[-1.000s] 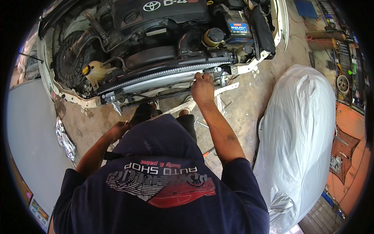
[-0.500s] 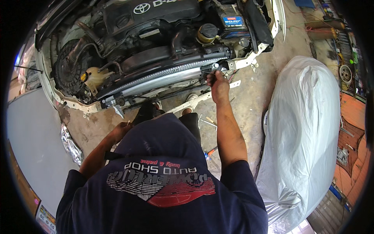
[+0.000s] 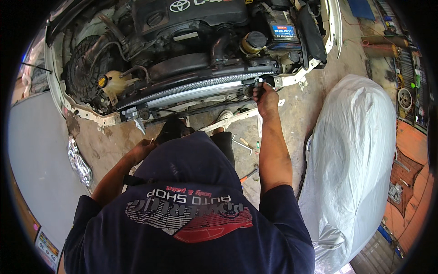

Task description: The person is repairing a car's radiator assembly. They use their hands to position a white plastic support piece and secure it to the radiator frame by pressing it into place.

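Observation:
In the open front of a car lies a long finned radiator (image 3: 196, 86), with a silver-grey condenser (image 3: 200, 95) before it. My right hand (image 3: 267, 99) is at the right end of the condenser, by a small bright fitting (image 3: 260, 81). Its fingers are bent and closed, and whatever they grip is too small to make out. Low by my left knee, my left hand (image 3: 142, 150) has its fingers curled together. A small pale tip shows at them, its kind unclear. A white metal crossbar (image 3: 248, 115) runs below the radiator, in front of my feet.
Behind the radiator sit the engine cover (image 3: 191, 18), a battery (image 3: 284, 34) and a yellowish coolant tank (image 3: 114, 84). Hand tools (image 3: 242, 145) and an orange-handled tool (image 3: 249, 174) lie on the floor. A silver-covered bulky shape (image 3: 353, 160) stands right; a shiny headlight-like part (image 3: 80, 162) lies left.
The view has shifted, so the engine bay sits slightly lower and farther right. My right hand stays at the condenser's right end, its fingers turned a little. My left hand is nearly still.

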Demonstrator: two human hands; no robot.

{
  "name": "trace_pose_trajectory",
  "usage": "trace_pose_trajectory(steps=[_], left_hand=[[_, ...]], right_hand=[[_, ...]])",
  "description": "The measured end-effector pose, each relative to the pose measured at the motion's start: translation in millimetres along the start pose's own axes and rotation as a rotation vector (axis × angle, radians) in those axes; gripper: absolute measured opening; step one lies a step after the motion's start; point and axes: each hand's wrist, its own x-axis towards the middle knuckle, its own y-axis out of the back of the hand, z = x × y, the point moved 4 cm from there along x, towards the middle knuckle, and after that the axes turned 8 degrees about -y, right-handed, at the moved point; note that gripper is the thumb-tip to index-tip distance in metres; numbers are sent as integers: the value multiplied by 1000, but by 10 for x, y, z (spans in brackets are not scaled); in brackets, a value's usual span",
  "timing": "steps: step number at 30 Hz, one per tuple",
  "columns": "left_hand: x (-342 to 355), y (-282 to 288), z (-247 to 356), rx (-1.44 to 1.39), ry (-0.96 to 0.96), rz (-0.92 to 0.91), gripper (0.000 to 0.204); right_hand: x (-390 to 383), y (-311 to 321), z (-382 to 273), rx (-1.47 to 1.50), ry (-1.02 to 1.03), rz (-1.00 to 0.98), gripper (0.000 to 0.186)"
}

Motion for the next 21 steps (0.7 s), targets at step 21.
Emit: trace_pose_trajectory(steps=[21], left_hand=[[64,-13,-188,-211,159,35,38]], right_hand=[[11,-78,145,-122,170,133,22]])
